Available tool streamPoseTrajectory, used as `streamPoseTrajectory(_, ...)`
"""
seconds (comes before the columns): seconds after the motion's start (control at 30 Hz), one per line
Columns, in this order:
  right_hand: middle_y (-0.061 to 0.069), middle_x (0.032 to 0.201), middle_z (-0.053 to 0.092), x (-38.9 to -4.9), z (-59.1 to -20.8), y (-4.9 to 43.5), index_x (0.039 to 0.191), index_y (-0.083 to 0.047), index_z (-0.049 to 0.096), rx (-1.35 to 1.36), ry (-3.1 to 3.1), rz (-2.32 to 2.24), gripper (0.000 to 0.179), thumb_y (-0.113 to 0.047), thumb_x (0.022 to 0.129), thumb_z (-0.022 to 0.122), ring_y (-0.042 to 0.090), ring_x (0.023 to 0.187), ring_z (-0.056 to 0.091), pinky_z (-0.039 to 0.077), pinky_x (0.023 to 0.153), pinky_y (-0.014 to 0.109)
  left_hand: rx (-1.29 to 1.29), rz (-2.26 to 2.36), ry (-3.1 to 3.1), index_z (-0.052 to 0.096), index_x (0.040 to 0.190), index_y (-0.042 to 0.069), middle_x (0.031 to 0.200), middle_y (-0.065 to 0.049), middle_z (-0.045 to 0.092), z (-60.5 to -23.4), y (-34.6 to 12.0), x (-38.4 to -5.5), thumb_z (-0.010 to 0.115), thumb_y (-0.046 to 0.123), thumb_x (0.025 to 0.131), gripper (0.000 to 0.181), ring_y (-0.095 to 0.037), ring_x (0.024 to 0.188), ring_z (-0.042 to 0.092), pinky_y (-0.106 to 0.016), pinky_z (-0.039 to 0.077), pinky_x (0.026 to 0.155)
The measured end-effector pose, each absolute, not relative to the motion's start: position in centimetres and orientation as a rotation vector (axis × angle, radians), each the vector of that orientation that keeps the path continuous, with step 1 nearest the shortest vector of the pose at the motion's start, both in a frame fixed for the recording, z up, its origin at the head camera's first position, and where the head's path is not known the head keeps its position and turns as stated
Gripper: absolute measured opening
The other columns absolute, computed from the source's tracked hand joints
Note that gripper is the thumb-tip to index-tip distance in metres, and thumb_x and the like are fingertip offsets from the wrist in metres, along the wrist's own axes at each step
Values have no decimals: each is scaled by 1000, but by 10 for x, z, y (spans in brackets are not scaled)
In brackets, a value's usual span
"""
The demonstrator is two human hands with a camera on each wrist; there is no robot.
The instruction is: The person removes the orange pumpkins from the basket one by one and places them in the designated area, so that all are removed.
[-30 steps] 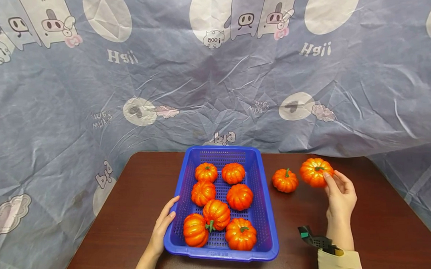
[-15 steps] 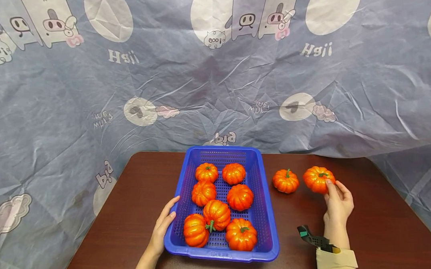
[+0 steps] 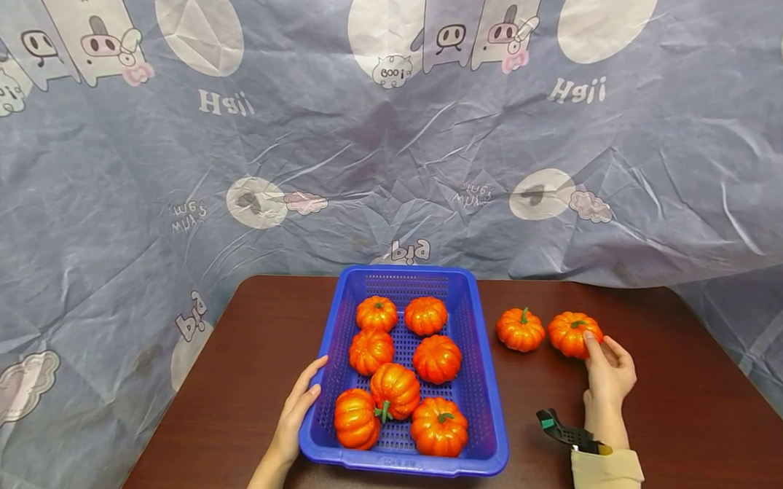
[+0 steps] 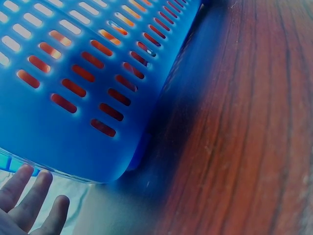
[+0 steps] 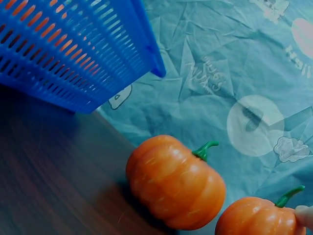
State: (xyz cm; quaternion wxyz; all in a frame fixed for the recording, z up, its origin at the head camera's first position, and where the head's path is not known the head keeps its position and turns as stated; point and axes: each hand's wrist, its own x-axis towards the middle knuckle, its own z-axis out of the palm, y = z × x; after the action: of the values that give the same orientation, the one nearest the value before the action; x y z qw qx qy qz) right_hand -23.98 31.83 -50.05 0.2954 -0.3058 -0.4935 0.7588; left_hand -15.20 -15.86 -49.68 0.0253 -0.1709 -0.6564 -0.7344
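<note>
My right hand (image 3: 609, 377) pinches a small orange pumpkin (image 3: 569, 333) with a green stem, thumb on its near right side. In the right wrist view only a fingertip (image 5: 304, 215) shows at this pumpkin (image 5: 259, 220). Just left of it, a second pumpkin (image 3: 521, 331) sits on the table. My left hand (image 3: 292, 416) rests against the left rim of a blue perforated basket (image 3: 493, 415), its fingers fairly straight. In the left wrist view, several fingers (image 4: 30, 200) reach up to the basket's rim. Several pumpkins (image 3: 395, 390) lie spread inside the basket.
The brown wooden table (image 3: 226, 368) carries the basket and both outside pumpkins. A blue-grey printed cloth (image 3: 375, 165) hangs behind the table and at its sides. A black strap (image 3: 564, 430) sticks out from the right wrist beside a beige sleeve (image 3: 608, 472).
My right hand has come down and nearer, lowering its pumpkin to beside the other one on the right. The left hand and the basket stay in place.
</note>
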Motion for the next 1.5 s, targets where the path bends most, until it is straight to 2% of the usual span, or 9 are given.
streamPoseTrajectory(0.33,-3,97,50,-244,-509,316,99,-18,55,-852,-1440,1927,29,-29,80,73,3,84,50,46,64,9,-517,-2255,-2041,31,143,3,142,-24,32,-496,-158,-152,30,13,100,45,-27,121,43,-25,40,94)
streamPoseTrajectory(0.47,6,116,51,-243,-505,316,116,-9,56,-854,-1507,2001,44,-41,86,63,11,101,54,46,80,15,-508,-2249,-2046,32,143,4,143,-23,32,-496,-158,-152,31,13,100,45,-26,121,43,-25,40,95)
streamPoseTrajectory(0.6,13,141,37,-243,-500,316,137,0,43,-830,-1566,2091,65,-42,89,57,15,122,45,39,93,21,-500,-2243,-2048,32,143,4,143,-22,32,-496,-159,-152,31,14,100,45,-24,121,44,-25,39,95)
streamPoseTrajectory(0.7,14,148,29,-241,-496,316,143,1,33,-803,-1621,2129,70,-41,92,54,16,128,39,35,98,24,-500,-2239,-2050,33,143,4,143,-21,32,-497,-159,-152,32,14,100,45,-24,122,43,-24,39,95)
streamPoseTrajectory(0.83,15,150,26,-239,-492,314,146,-1,29,-813,-1727,2031,71,-41,92,53,16,131,34,30,104,24,-499,-2238,-2051,33,143,4,143,-21,32,-497,-159,-152,32,15,100,44,-24,122,43,-24,39,96)
streamPoseTrajectory(1.0,15,145,31,-235,-481,311,143,-6,36,-807,-1722,1881,64,-33,90,60,22,134,28,24,108,28,-495,-2243,-2048,33,143,4,143,-21,32,-497,-159,-152,32,15,100,45,-24,121,43,-24,39,95)
streamPoseTrajectory(1.2,12,136,40,-230,-461,303,130,-12,52,-719,-1669,1841,49,-26,85,68,25,130,35,29,105,28,-490,-2244,-2048,32,143,3,143,-22,32,-496,-158,-152,32,15,100,45,-24,121,44,-24,39,94)
streamPoseTrajectory(1.4,-4,110,55,-223,-439,292,115,-16,62,-581,-1627,1902,36,-18,81,74,14,112,51,41,87,13,-494,-2229,-2050,32,143,2,143,-22,33,-496,-158,-152,32,15,100,45,-25,121,43,-24,39,95)
streamPoseTrajectory(1.5,-3,105,61,-223,-436,291,114,-11,63,-412,-1643,1929,35,-13,80,74,9,99,57,45,78,12,-494,-2228,-2051,32,143,2,143,-22,33,-497,-159,-152,32,15,100,45,-25,121,43,-24,38,95)
